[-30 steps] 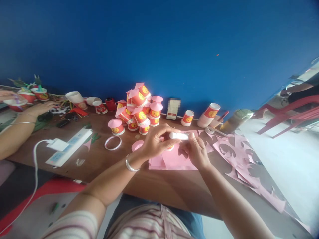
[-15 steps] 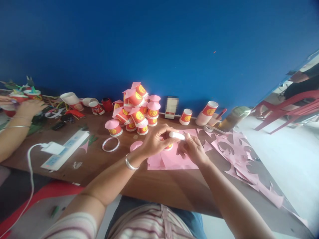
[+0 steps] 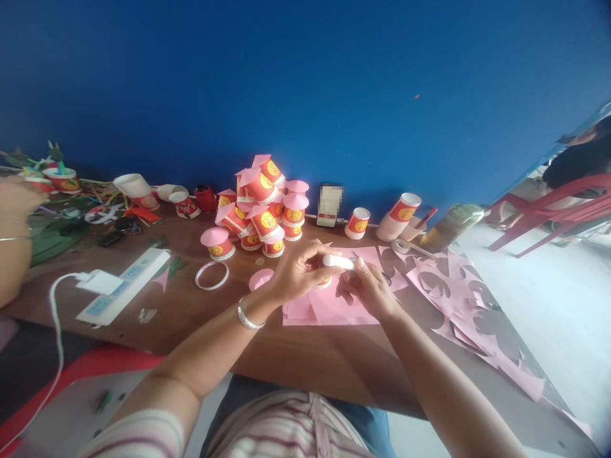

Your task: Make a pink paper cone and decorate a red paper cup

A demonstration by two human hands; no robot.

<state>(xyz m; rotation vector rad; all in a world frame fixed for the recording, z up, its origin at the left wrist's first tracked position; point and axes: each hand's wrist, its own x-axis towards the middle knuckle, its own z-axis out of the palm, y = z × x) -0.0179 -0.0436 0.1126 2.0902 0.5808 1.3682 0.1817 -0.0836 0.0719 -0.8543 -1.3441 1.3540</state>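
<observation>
Both of my hands meet over the pink paper. My left hand (image 3: 303, 270), with a silver bangle at its wrist, closes finger and thumb around the left end of a white tube-shaped thing (image 3: 338, 261). My right hand (image 3: 367, 286) pinches its other end; I cannot tell its exact kind. Just below my left hand, a red paper cup (image 3: 324, 282) with yellow print shows in part. Pink paper sheets (image 3: 334, 312) lie beneath. Scissors (image 3: 387, 278) show partly behind my right hand. A pink cone (image 3: 260, 278) sits beside my left wrist.
Red cups with pink cone tops (image 3: 262, 219) are piled against the wall. Paper offcuts (image 3: 458, 299) spread over the right side. At left are a power strip (image 3: 126, 286), a white ring (image 3: 211, 276) and a co-worker's blurred arm (image 3: 14, 235). A phone (image 3: 329, 207) leans at the back.
My hands hold nearly the same pose on the white tube-shaped thing. The co-worker's hand at the left has pulled back towards the frame's edge.
</observation>
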